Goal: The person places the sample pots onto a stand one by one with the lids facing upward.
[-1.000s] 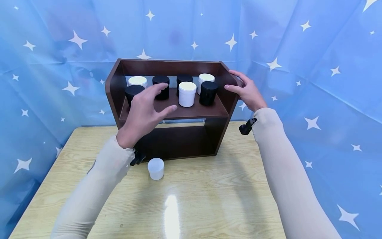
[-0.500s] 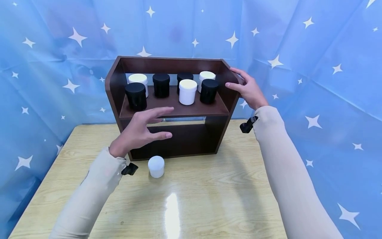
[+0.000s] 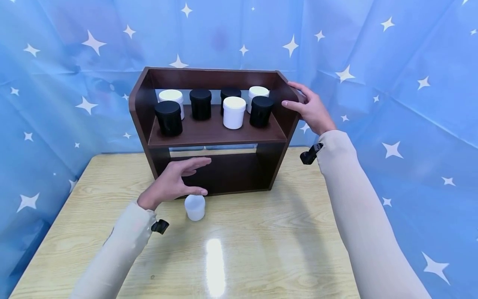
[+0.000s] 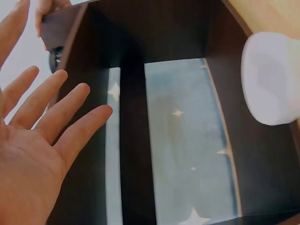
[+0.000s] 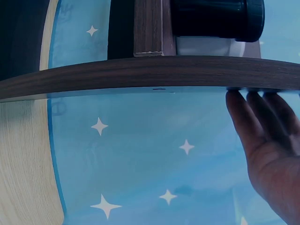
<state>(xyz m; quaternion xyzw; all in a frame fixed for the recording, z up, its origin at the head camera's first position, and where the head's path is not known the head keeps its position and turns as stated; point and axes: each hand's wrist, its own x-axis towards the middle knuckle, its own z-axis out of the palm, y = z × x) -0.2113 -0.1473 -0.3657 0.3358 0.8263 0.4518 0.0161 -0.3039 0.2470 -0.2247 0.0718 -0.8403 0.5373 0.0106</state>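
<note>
A dark brown two-tier shelf (image 3: 216,137) stands on the table. My right hand (image 3: 311,109) holds its right side panel (image 5: 159,72), thumb on the inner face and several fingertips against the outer face. My left hand (image 3: 173,180), fingers spread and thumb apart, hovers before the lower tier and holds nothing. Just below its thumb, a small translucent white cup (image 3: 195,208) sits on the table in front of the shelf; the left wrist view shows this cup (image 4: 272,77) at the right, apart from the left hand (image 4: 42,136).
On the upper tier stand several lidded jars, among them a black jar (image 3: 169,119) at front left, a white jar (image 3: 234,113) near the middle and a black jar (image 3: 261,112) at right. A blue star-patterned curtain (image 3: 373,62) hangs behind the wooden table (image 3: 261,249).
My left hand has come down from in front of the upper-tier jars to just above the cup, its fingers still apart. The right hand stays on the shelf's side panel.
</note>
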